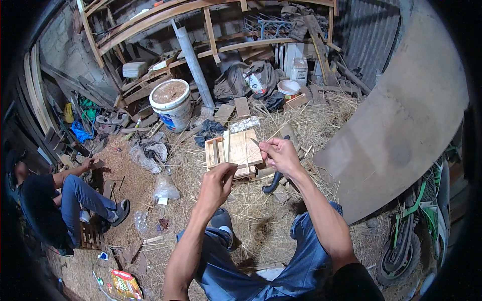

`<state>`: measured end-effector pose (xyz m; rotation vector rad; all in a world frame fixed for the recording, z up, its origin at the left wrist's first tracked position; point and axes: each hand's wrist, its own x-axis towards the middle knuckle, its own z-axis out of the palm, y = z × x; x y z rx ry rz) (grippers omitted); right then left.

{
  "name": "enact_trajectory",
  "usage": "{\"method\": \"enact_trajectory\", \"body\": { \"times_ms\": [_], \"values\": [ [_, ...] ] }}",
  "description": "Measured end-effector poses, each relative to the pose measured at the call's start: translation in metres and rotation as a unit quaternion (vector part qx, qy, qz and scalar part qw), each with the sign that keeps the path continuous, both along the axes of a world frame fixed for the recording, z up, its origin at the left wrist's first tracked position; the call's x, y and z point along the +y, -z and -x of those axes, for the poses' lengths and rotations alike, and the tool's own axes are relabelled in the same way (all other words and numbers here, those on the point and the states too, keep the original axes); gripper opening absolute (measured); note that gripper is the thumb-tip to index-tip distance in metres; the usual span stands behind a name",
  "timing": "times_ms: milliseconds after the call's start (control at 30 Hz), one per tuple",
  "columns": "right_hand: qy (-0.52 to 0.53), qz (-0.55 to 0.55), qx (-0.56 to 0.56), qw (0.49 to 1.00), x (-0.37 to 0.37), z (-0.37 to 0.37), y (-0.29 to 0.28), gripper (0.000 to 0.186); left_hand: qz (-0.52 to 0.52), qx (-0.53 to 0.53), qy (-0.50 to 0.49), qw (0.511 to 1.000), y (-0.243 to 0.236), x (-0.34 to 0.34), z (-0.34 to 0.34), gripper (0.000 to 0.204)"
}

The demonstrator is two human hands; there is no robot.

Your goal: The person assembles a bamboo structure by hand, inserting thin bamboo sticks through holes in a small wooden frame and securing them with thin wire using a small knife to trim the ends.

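Observation:
In front of me a pale wooden box (241,141) sits among straw, with a slatted left section and a light strip lying across its top. My left hand (221,181) is closed in a pinch on a thin wooden sliver, at the box's near edge. My right hand (277,155) grips a small blade (255,142) at the box's right side, its point angled up-left along the sliver. A black curved object (271,187) lies just right of and below the box, partly hidden by my right arm.
At left a person (47,205) sits, hand on a wood piece. Behind the box stand a white bucket (170,113) and piled scrap (231,83) beneath wooden framing. A large board (386,115) leans at right, above a green bike (427,220). Plastic bags (163,188) litter the straw-covered ground.

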<state>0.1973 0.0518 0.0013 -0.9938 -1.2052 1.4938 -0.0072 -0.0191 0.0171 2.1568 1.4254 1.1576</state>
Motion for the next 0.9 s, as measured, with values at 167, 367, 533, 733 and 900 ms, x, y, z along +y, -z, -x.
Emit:
{"method": "enact_trajectory", "body": {
  "times_ms": [167, 367, 533, 733, 900],
  "values": [
    [0.029, -0.006, -0.018, 0.999, 0.008, -0.004, 0.001, 0.017, -0.014, 0.001, 0.001, 1.000, 0.005, 0.001, 0.001, 0.018],
    [0.242, -0.046, 0.019, 0.969, 0.038, -0.078, 0.003, 0.024, 0.013, -0.029, -0.059, 0.998, 0.007, -0.007, 0.024, 0.013],
    [0.200, -0.016, 0.018, 0.979, 0.016, -0.073, -0.003, 0.024, -0.006, -0.047, -0.083, 0.995, 0.002, -0.004, 0.033, 0.011],
    [-0.011, -0.050, 0.048, 0.998, -0.013, 0.003, -0.001, 0.031, -0.001, -0.038, -0.062, 0.997, 0.004, 0.000, 0.016, 0.011],
    [0.024, -0.025, 0.080, 0.996, -0.001, -0.006, -0.004, 0.024, 0.055, -0.033, -0.050, 0.997, -0.003, -0.005, 0.015, 0.011]
  ]
}}
